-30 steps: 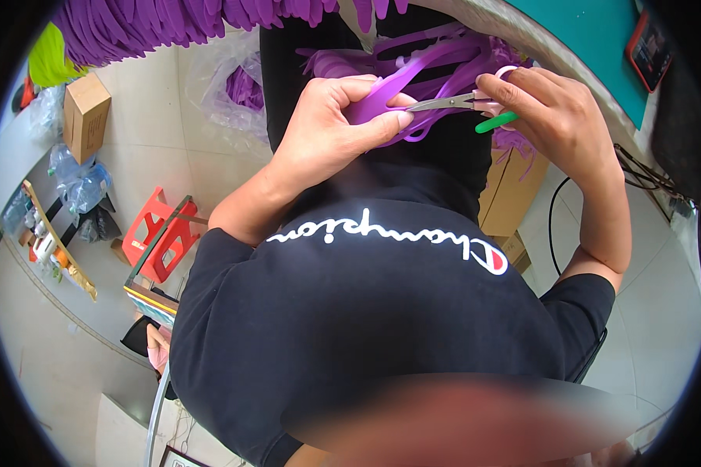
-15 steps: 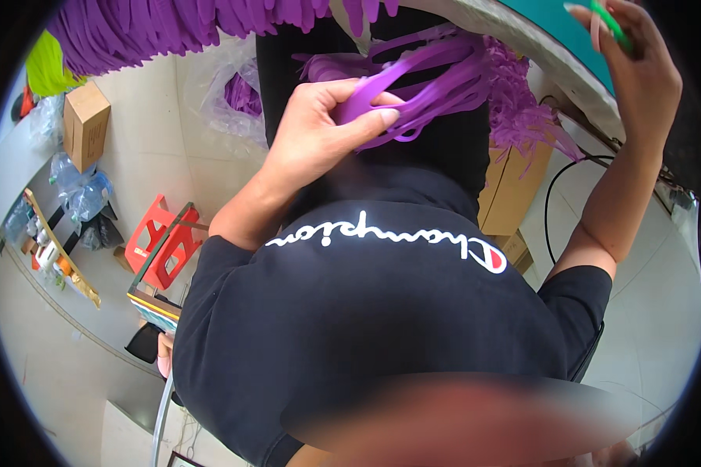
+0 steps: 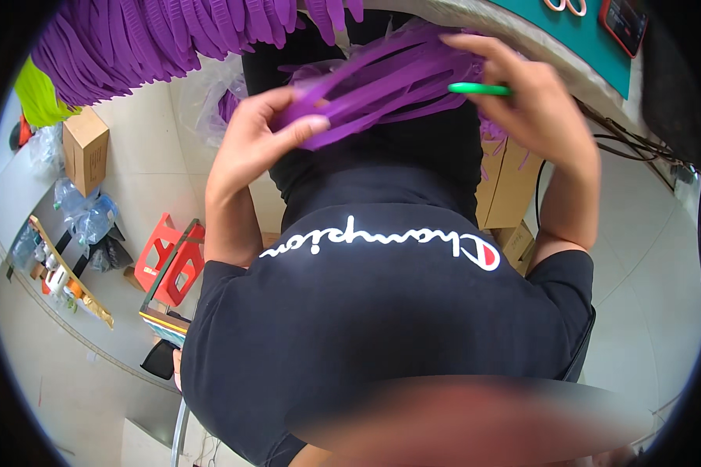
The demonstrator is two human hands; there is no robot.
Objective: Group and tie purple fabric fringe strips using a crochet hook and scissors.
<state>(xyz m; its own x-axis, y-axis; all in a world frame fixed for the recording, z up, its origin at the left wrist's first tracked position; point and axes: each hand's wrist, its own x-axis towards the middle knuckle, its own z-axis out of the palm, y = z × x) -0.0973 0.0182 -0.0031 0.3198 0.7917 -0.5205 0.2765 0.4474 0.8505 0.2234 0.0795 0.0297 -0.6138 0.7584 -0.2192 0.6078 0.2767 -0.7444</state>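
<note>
My left hand is closed on one end of a bundle of thin purple rubbery straps, thumb on top. The bundle stretches rightward above my dark trousers. At its far right end is my right hand, fingers bent, with a slim green pen-like tool held in it. The right fingertips reach the straps; blur hides whether they pinch them. The green tool's tip cannot be made out.
Many ridged purple straps hang along the upper left, beside yellow-green ones. A teal mat on the table bears pink scissor handles and a phone. Cardboard boxes and a red stool stand on the floor.
My right hand has come down and left from over the teal mat to the straps, carrying the green tool. My left hand has moved left, and the straps now stretch out longer.
</note>
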